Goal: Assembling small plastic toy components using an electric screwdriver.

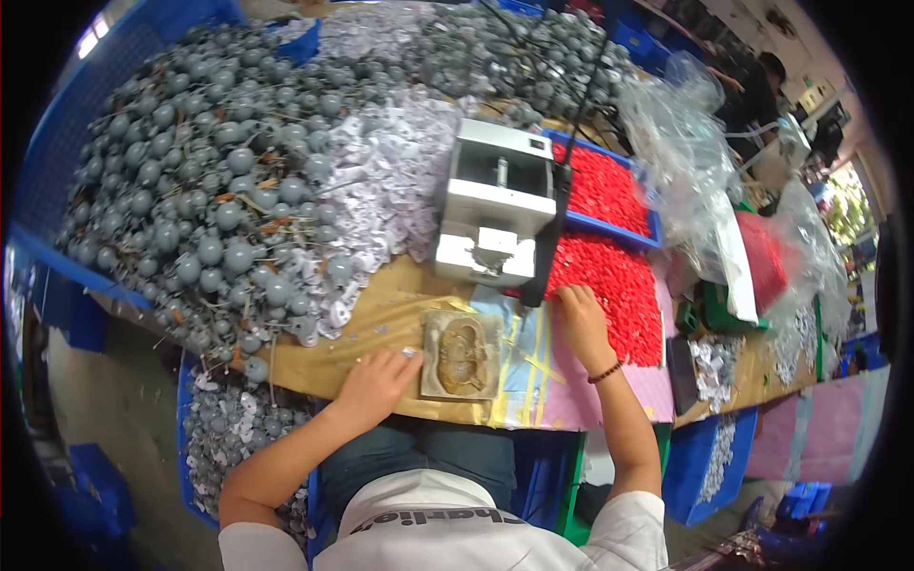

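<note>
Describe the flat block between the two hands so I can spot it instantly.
Start at the grey-white press machine mid-table. Directly below it, at the near edge, lies the tan square mould block, between the left hand and right hand. Only it has a carved hollow.

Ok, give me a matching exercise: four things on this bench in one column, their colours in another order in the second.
1. heap of small ball-shaped parts
2. small pieces by the right hand
3. press-like bench tool
4. tape strip on the bench top

a. red
b. light blue
c. grey
d. white

Pairs: 1-c, 2-a, 3-d, 4-b
</note>
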{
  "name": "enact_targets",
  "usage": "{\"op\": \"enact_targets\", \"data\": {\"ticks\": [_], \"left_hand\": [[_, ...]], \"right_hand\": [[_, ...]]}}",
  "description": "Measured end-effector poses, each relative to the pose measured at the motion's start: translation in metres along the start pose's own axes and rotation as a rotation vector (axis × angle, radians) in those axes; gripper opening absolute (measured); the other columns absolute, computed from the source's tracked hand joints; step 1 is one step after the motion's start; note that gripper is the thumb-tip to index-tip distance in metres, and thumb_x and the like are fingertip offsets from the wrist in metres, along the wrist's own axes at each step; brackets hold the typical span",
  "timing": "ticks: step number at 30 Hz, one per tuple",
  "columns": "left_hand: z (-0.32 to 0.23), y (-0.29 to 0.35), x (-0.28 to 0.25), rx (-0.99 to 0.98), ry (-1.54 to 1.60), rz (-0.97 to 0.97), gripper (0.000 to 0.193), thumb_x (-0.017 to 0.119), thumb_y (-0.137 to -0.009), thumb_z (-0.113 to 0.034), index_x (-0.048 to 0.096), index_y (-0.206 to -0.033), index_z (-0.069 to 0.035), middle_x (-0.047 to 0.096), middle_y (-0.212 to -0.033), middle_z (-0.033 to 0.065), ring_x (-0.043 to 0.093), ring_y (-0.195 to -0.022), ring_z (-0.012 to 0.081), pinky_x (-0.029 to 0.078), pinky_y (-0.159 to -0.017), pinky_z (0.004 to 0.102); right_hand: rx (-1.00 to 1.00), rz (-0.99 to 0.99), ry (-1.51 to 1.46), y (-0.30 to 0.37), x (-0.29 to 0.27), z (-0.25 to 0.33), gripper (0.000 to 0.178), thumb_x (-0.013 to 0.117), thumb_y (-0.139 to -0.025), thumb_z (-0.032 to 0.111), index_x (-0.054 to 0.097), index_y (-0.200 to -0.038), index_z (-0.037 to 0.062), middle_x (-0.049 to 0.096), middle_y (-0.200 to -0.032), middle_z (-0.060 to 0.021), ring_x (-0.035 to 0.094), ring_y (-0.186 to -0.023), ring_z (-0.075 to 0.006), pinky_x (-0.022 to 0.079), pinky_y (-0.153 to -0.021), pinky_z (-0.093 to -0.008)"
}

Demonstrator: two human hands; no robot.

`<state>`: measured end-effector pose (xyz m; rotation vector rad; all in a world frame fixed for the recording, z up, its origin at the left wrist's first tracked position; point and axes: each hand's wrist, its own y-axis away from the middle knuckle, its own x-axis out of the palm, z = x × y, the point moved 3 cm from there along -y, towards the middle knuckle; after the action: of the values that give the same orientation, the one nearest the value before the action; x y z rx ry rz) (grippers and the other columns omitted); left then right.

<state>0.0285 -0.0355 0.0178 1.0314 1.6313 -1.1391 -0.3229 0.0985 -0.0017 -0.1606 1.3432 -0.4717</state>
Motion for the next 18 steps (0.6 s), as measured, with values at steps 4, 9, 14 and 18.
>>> {"op": "enact_targets", "data": {"ticks": [4,9,14,18], "left_hand": [[0.002,-0.013,-0.01,-0.006,0.101,-0.054,0.044,0.062,-0.084,-0.011,0.063,-0.128,-0.006,0.063,-0.097,0.0069,0.061,-0.091,0.0257,0.05,-0.078,0.0381],[-0.029,-0.048,-0.014,0.014,0.296,-0.128,0.037,0.062,-0.084,-0.008,0.067,-0.121,-0.008,0.062,-0.097,0.0075,0.061,-0.095,0.026,0.052,-0.08,0.0378],[-0.033,-0.062,0.015,-0.099,0.308,-0.104,0.042,0.07,-0.081,-0.008,0.069,-0.122,-0.013,0.059,-0.1,0.0058,0.057,-0.099,0.027,0.052,-0.081,0.0386],[-0.033,-0.061,0.018,-0.191,0.392,-0.181,0.049,0.074,-0.08,-0.009,0.066,-0.127,-0.013,0.058,-0.107,0.0063,0.056,-0.103,0.0299,0.052,-0.086,0.0397]], "right_hand": [[0.155,-0.097,-0.214,0.004,-0.014,-0.007,0.019,0.063,-0.087,-0.005,0.066,-0.105,0.0018,0.064,-0.099,-0.0154,0.065,-0.089,-0.0313,0.054,-0.077,-0.0389],[0.348,-0.042,-0.798,0.017,-0.018,0.005,0.021,0.06,-0.088,-0.013,0.068,-0.103,-0.0006,0.062,-0.103,-0.0092,0.065,-0.088,-0.0167,0.055,-0.076,-0.0284],[0.326,0.091,-0.997,0.01,-0.017,0.066,0.02,0.062,-0.091,-0.011,0.069,-0.107,-0.0018,0.063,-0.107,-0.0078,0.064,-0.09,-0.0139,0.055,-0.078,-0.0261],[0.046,0.051,-0.789,-0.001,-0.012,0.119,0.015,0.073,-0.086,-0.003,0.067,-0.1,0.0009,0.067,-0.098,-0.0091,0.065,-0.086,-0.02,0.053,-0.077,-0.0315]]}}
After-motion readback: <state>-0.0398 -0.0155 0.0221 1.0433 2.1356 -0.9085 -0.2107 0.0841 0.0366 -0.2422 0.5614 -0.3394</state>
